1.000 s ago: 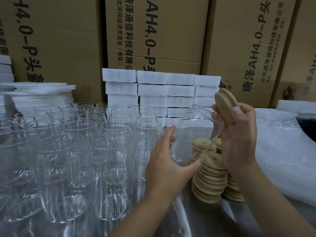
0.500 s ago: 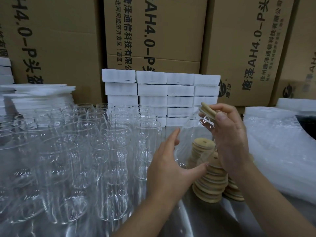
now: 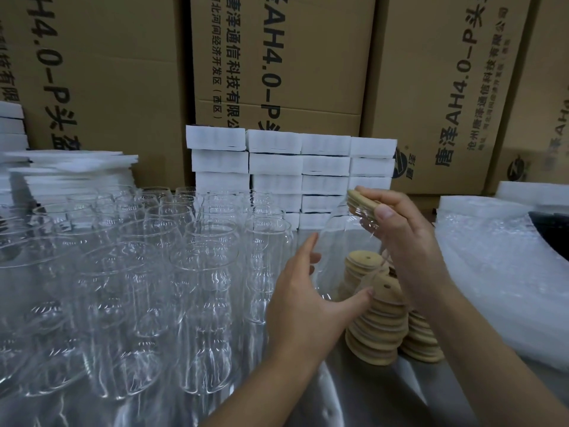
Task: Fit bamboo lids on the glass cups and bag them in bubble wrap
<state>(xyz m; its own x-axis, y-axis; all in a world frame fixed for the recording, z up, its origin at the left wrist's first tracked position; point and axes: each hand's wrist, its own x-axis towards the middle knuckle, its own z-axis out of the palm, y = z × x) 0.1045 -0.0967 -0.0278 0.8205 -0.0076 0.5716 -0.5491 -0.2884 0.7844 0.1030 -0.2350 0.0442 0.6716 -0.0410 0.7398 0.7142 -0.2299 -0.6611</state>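
My left hand (image 3: 304,300) grips the lower body of a clear glass cup (image 3: 341,251) that is tilted, its mouth up and to the right. My right hand (image 3: 397,235) presses a round bamboo lid (image 3: 361,203) onto that mouth, thumb on the lid's edge. Behind the cup stand stacks of bamboo lids (image 3: 378,315), each lid with a small hole. Several empty glass cups (image 3: 203,272) stand upright in rows on the left. A pile of bubble wrap bags (image 3: 505,272) lies on the right.
Stacked white foam boxes (image 3: 292,167) sit behind the cups, with more white foam sheets (image 3: 70,171) at the far left. Tall printed cardboard cartons (image 3: 277,66) form a wall at the back. A dark bin edge (image 3: 554,232) shows at the right border.
My right hand has brought the bamboo lid down from above the cup and laid it onto the cup's mouth. My left hand has kept its hold on the glass.
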